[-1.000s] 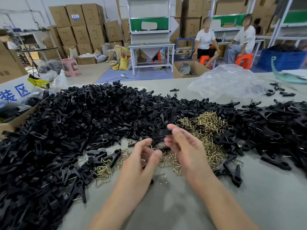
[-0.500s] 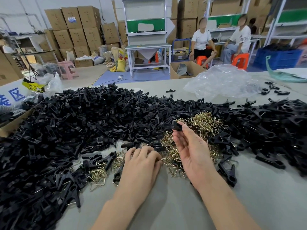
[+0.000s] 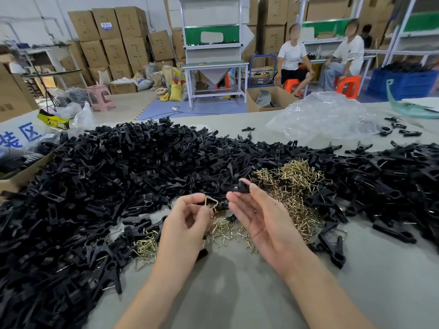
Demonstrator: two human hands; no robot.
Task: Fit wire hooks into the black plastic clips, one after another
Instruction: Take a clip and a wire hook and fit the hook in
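Near the middle of the frame, the left hand (image 3: pixel 187 224) had its fingers curled and pinched one wire hook (image 3: pixel 211 203) between thumb and fingertips, the triangular loop standing up above them. Just to its right, the right hand (image 3: pixel 261 219) lay palm up with the lower fingers loose, and its thumb and forefinger pinched a single black clip (image 3: pixel 240 186) at their tips. Hook and clip were close together but not touching.

The hook looked like thin, brassy bent wire. It was probably very light, springy rather than rigid, and smooth enough to twist in a loose grip. Holding it low on the loop, as here, should leave the free ends clear to enter the clip. The clip seemed to be hard moulded plastic, light and stiff, and unlikely to break under finger pressure. It was best gripped across its flat sides so the slot stayed uncovered. Which way the slot faced could not be made out.

Behind the hands, a heap of hooks (image 3: pixel 292 186) sat tangled on the table (image 3: pixel 237 295), so lifting one might drag others along. A heap of clips (image 3: pixel 118 174) filled the left and centre of the frame.
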